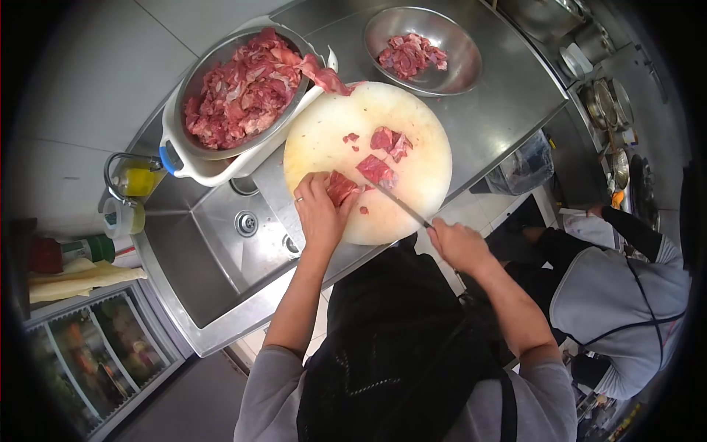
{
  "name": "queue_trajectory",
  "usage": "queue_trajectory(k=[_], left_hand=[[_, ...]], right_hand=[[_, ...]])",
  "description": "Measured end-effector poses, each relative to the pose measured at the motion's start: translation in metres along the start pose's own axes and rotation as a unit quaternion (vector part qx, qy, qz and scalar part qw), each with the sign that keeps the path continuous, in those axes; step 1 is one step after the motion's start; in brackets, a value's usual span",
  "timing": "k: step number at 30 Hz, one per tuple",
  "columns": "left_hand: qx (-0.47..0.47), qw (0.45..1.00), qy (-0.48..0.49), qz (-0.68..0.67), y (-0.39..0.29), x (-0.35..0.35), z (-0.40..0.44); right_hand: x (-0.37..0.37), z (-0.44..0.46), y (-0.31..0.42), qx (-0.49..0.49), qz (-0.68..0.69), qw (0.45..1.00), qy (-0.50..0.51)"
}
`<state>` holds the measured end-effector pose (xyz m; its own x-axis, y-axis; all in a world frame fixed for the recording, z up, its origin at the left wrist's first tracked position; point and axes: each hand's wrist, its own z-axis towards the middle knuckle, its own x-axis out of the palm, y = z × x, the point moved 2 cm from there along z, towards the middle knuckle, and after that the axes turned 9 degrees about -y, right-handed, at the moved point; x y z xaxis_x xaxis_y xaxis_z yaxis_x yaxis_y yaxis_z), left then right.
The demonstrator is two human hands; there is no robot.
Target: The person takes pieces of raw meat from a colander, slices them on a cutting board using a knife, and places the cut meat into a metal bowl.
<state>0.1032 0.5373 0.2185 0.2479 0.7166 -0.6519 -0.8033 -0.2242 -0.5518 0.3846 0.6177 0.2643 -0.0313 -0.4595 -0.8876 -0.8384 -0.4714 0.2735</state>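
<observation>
Grip of left hand (319,210) half closed around meat chunk (341,189) just to its right, at lower left of round cutting board (331,132). Below, on black apron (401,317), pale dotted marks (379,384) too unclear to read. Farther right, grip of right hand (461,247) closed around knife (401,205), tip by second meat piece (378,171).

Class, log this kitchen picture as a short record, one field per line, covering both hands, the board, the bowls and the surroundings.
Left hand: steadying a piece of raw meat on the cutting board
Right hand: gripping a knife by its handle, blade over the board
Board: round, pale; cut pieces and small scraps on it
Fuller bowl: metal, heaped with meat, set in a white tub
Other bowl: metal, holding less meat
Sink: metal, picture-left of the board
Background: another person at picture-right
</observation>
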Motion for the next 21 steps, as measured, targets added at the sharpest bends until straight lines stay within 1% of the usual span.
queue_trajectory(k=[1, 2, 3, 4, 6, 7, 8, 10, 11, 12, 13, 14, 15, 16, 17, 18, 20, 21], left_hand=[[-0.016, 0.999, -0.022, 0.021, -0.003, -0.004, -0.001], [-0.048, 0.998, 0.038, -0.012, 0.001, -0.002, -0.005], [-0.080, 0.991, 0.097, -0.044, 0.004, 0.002, -0.008], [-0.078, 0.992, 0.095, -0.040, 0.007, 0.008, -0.008], [-0.018, 0.991, 0.069, -0.112, 0.003, 0.024, -0.004], [0.001, 0.989, 0.076, -0.126, -0.001, 0.029, -0.005], [-0.001, 0.990, 0.073, -0.123, 0.000, 0.026, -0.008], [0.012, 0.985, 0.119, -0.122, 0.002, 0.016, -0.013], [0.049, 0.988, 0.099, -0.110, 0.010, 0.009, -0.008], [0.047, 0.988, 0.101, -0.107, 0.015, 0.006, -0.006], [-0.086, 0.977, 0.108, -0.164, 0.023, 0.005, -0.003], [-0.216, 0.946, 0.109, -0.218, 0.030, 0.006, 0.001], [-0.327, 0.886, 0.095, -0.316, 0.027, 0.008, 0.006], [-0.326, 0.887, 0.091, -0.315, 0.026, 0.003, 0.016], [-0.337, 0.895, 0.120, -0.267, 0.027, -0.004, 0.025], [-0.346, 0.900, 0.148, -0.219, 0.027, -0.009, 0.033], [-0.338, 0.894, 0.155, -0.247, 0.027, -0.008, 0.038], [-0.325, 0.883, 0.156, -0.301, 0.025, -0.004, 0.038]], right_hand=[[-0.002, 0.006, -0.004, -0.017, -0.015, 1.000, -0.017], [-0.003, 0.012, -0.006, -0.021, -0.012, 1.000, -0.019], [-0.004, 0.018, -0.006, -0.022, -0.019, 0.999, -0.044], [-0.007, 0.025, -0.006, -0.024, -0.027, 0.997, -0.068], [-0.013, 0.033, -0.003, -0.021, -0.020, 0.997, -0.076], [-0.017, 0.036, -0.004, -0.002, -0.010, 0.996, -0.084], [-0.022, 0.038, -0.005, 0.017, -0.001, 0.996, -0.092], [-0.030, 0.034, -0.005, 0.015, 0.018, 0.996, -0.090], [-0.033, 0.031, -0.004, 0.021, 0.039, 0.995, -0.089], [-0.036, 0.026, -0.003, 0.019, 0.042, 0.995, -0.085], [-0.040, 0.021, -0.002, 0.020, 0.061, 0.996, -0.069], [-0.042, 0.019, -0.001, 0.020, 0.080, 0.995, -0.055], [-0.040, 0.017, -0.003, 0.016, 0.080, 0.995, -0.055], [-0.037, 0.013, -0.005, -0.008, 0.082, 0.996, -0.028], [-0.034, 0.009, -0.007, -0.032, 0.083, 0.996, -0.003], [-0.027, 0.007, -0.008, -0.035, 0.084, 0.996, -0.004], [-0.004, 0.006, -0.010, -0.102, 0.100, 0.989, 0.034], [0.002, 0.011, -0.009, -0.091, 0.076, 0.991, 0.055]])
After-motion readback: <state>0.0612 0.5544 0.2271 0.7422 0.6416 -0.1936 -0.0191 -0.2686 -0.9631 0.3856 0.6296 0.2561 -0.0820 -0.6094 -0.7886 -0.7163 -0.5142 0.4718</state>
